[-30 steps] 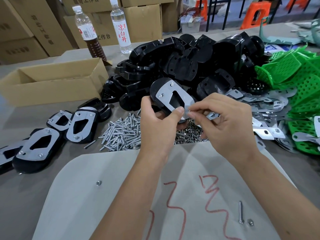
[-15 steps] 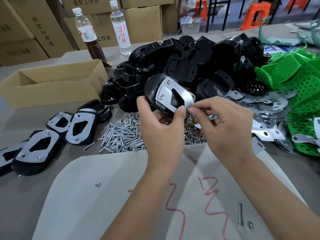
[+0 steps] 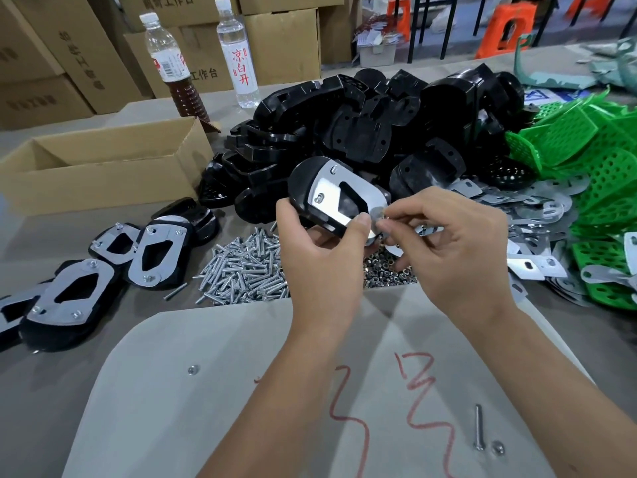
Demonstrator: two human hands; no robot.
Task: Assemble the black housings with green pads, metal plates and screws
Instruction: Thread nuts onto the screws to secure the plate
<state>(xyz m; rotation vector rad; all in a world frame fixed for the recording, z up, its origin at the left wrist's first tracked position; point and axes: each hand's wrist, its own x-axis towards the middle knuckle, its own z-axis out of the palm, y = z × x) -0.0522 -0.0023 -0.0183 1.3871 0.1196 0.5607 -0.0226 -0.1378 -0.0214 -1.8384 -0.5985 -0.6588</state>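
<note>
Grey bench (image 3: 51,374) under heaps of parts, cardboard boxes behind. Left hand (image 3: 320,257) grips black oval plastic housing (image 3: 303,188), bright slotted metal plate (image 3: 344,198) on top, thumb pressing plate's near end. Right hand (image 3: 444,246) fingers (image 3: 396,215) pinched on small silver fastener at thumb tip; nut or washer, cannot tell. Step: fastening plate. Next: seat piece squarely, turn it tight. Loose silver screws (image 3: 248,267) below left fingers.

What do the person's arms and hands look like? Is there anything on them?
Both hands, the left and the right, are bare: no gloves, rings or watch show. The forearms are bare too, with no sleeves in view. Fingernails look short and plain.
</note>
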